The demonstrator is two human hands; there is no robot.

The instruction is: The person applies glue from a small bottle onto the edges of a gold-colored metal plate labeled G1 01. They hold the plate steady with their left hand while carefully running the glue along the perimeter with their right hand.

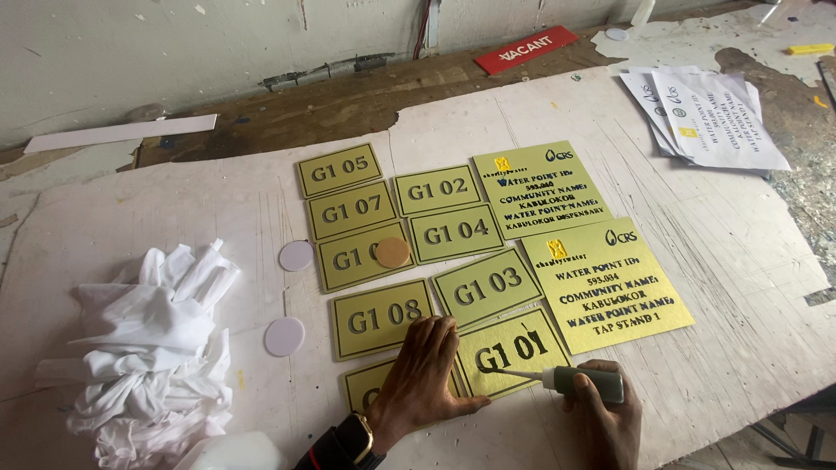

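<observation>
Scanning left to right, I note crumpled white cloth (152, 344) parked at bench's left edge, near work. Left hand (424, 374), fingers spread flat, grasping nothing, pins small gold rectangular engraved plate (514, 350) against white board (740, 252), steadying it. Right hand (605, 418) clenched round dark squeeze bottle (588, 383), thin nozzle touching plate's recessed characters. Larger gold plaque (605, 283) lies just beyond, apart.

place: sign-making workshop | evidence: engraved gold plates (352, 209) in rows | scarred cutting board (740, 252) | paint-stained bench (348, 104) | rag heap (157, 348)
</observation>
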